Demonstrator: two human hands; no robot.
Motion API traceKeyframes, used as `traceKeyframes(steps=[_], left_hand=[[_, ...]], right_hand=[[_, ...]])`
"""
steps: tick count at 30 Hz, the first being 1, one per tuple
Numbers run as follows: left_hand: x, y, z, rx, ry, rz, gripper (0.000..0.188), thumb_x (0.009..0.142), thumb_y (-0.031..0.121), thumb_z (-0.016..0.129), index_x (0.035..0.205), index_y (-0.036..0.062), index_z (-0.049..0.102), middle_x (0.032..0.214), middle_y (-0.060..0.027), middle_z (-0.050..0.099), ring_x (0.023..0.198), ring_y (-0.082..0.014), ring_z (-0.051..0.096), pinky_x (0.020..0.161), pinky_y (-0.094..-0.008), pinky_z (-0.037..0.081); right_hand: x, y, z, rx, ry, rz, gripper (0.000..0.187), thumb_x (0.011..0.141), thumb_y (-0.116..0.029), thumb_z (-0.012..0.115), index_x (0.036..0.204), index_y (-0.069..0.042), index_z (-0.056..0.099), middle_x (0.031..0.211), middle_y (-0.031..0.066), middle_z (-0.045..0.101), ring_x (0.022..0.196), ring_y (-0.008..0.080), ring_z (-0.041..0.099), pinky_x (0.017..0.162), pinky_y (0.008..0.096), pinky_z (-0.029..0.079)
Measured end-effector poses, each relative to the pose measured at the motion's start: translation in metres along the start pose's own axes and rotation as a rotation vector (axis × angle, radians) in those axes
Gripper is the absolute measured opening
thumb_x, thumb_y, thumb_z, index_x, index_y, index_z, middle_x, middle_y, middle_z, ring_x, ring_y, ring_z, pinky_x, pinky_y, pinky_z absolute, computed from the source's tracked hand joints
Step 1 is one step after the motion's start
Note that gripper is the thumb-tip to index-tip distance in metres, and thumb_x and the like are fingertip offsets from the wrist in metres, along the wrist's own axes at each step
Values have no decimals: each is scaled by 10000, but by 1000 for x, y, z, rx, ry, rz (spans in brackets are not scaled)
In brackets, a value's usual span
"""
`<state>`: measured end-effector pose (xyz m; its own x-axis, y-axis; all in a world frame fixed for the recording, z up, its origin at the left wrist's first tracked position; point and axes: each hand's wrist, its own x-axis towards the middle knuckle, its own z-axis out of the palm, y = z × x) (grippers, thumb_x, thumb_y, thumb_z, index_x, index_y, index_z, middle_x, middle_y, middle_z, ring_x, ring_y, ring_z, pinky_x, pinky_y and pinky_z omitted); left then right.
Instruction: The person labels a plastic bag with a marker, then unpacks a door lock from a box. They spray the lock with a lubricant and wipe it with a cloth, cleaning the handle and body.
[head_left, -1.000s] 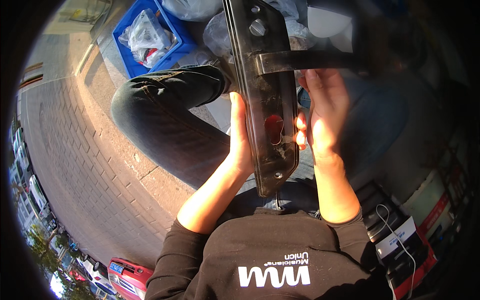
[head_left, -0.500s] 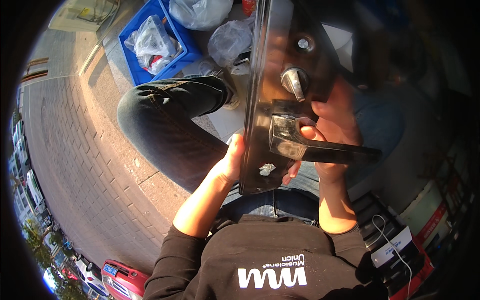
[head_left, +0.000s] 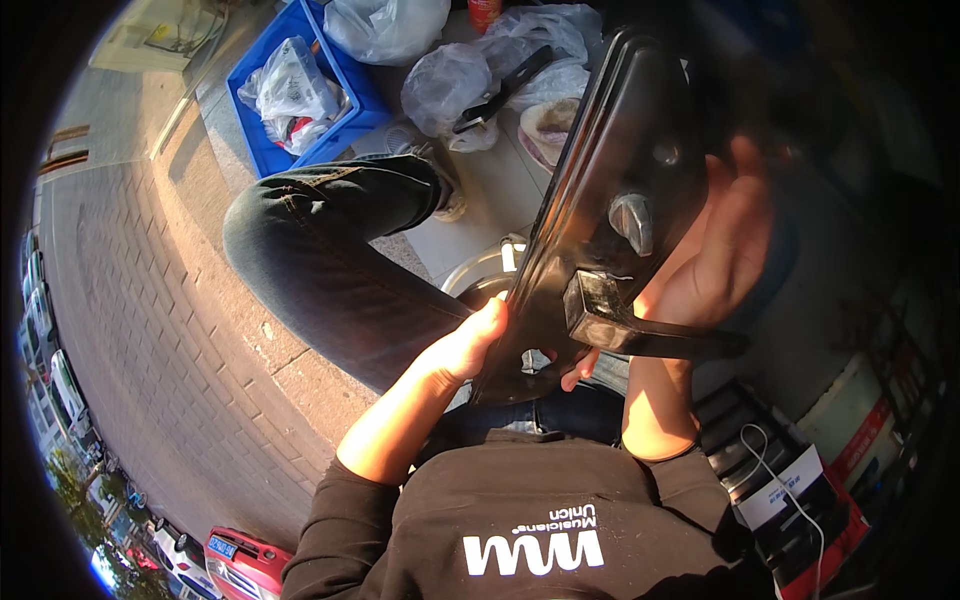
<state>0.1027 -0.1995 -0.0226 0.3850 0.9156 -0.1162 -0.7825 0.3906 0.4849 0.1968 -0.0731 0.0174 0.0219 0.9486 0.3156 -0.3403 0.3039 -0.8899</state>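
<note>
From where I stand, the seated person's bare forearms come up from dark sleeves, the left one angled inward, the right one running almost straight up. Between them, a long black plate slants above the lap, its lower end toward the sweatshirt and its upper end tipped to the right. A lever handle juts from it to the right, with a small metal knob farther up.

Pale floor tiles lie beyond the bent knee, where a blue crate of bagged items sits near clear plastic bags. A sunlit brick pavement stretches off to the left, and a red car stands down that side.

The left hand clasps the plate's left edge, thumb along the side, its other fingers mostly hidden underneath. The right hand is open behind the lever, fingers loosely spread beside the plate's right edge; I can't tell whether they touch it.
</note>
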Motion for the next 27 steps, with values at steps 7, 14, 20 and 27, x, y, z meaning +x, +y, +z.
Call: traceKeyframes(steps=[7,14,20,27], left_hand=[[-9,16,-18,267,217,117,1079,647,791,493,1241,-104,405,1059,-256,569,865,-285,595,744,-379,467],[0,20,-10,334,337,229,734,784,663,457,1023,-23,564,810,-54,580,739,-111,500,657,-238,386],[1,23,-1,335,353,211,594,861,562,415,858,-5,592,734,-54,573,680,-110,488,627,-240,379],[1,29,10,300,328,170,534,889,496,423,849,-11,587,707,-57,563,648,-120,495,624,-262,411]], right_hand=[[-3,4,-58,-131,131,345,215,901,-111,508,1071,17,539,1020,125,579,856,136,534,850,312,414],[-2,-20,-24,-806,-719,-529,419,682,-269,719,1038,-66,630,945,63,622,943,210,561,1024,456,266],[-2,-8,-26,-626,-688,-446,390,677,-103,719,1045,-40,605,883,74,591,799,197,537,784,339,422],[-4,0,-29,-518,-639,-491,416,724,-85,714,1096,-14,540,870,103,555,698,176,510,618,266,439]])
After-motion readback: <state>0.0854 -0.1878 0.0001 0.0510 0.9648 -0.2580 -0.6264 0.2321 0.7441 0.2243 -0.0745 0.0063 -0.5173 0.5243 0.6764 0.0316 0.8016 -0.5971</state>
